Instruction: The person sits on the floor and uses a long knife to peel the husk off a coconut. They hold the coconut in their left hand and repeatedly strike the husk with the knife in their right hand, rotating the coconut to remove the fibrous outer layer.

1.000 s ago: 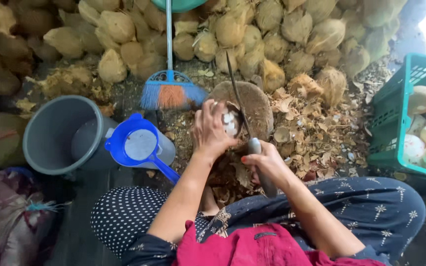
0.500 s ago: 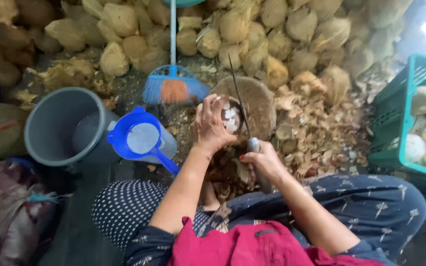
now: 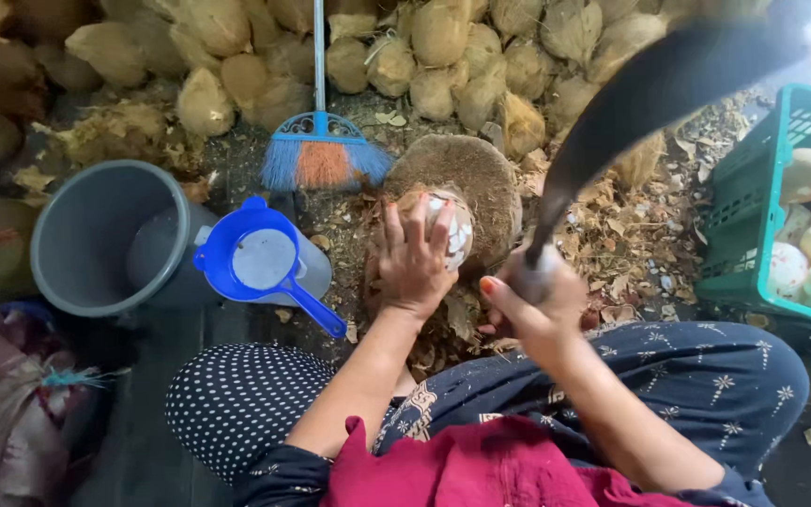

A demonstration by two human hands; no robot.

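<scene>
My left hand grips a partly peeled coconut, brown and white, pressed against a round wooden chopping block. Close beside it, my right hand is closed around the handle of a long curved knife. The blade is raised up and to the right, blurred, reaching toward the top right corner. Both hands sit just in front of my knees.
A heap of husked coconuts fills the back. A blue broom leans there. At left stand a grey bucket and a blue strainer. A green crate of peeled coconuts is at right. Husk scraps cover the ground.
The knife has swung up from beside the coconut to a raised position toward the camera. My left hand still holds the coconut on the block.
</scene>
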